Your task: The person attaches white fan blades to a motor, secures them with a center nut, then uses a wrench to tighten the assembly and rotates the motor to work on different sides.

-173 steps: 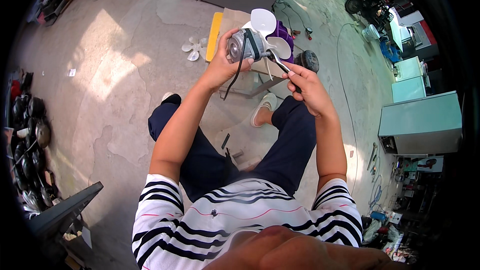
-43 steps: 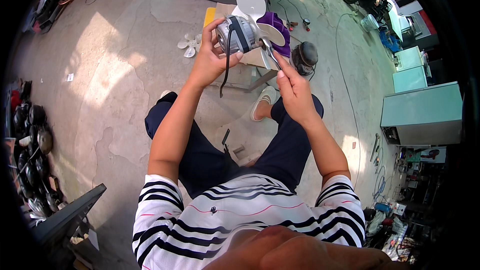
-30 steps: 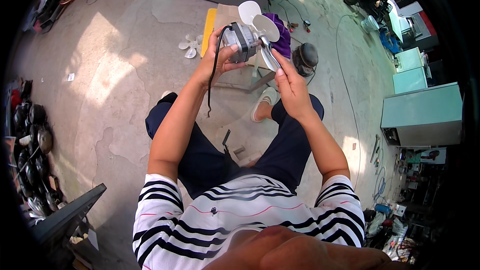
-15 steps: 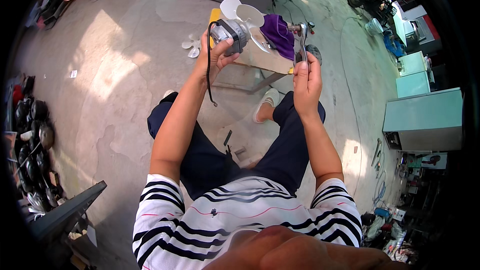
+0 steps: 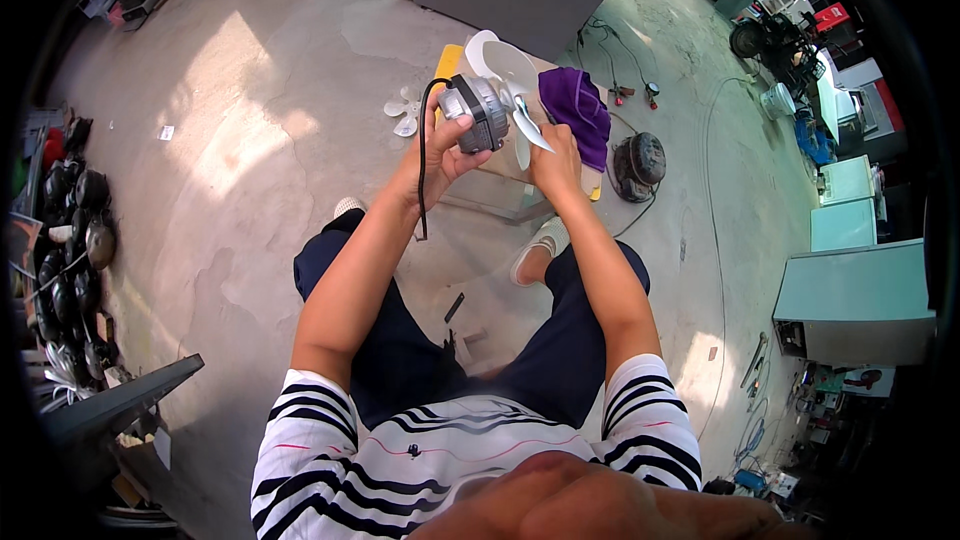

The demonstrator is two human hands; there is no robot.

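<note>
Left hand (image 5: 440,155) is wrapped round a chunky grey metal motor (image 5: 478,115) with smooth, rounded white blades (image 5: 508,65), up over the left side of the table (image 5: 588,180). Right hand (image 5: 556,162) is by some crumpled purple cloth (image 5: 578,112), fingertips hidden, can't tell its grip.

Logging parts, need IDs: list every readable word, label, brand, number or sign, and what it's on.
No readable text.
Fan motor: no legible label.
Small white slip on the floor: too small to read.
Dark chest emblem: too small.
Red panel, upper right: too small and blurred.
</note>
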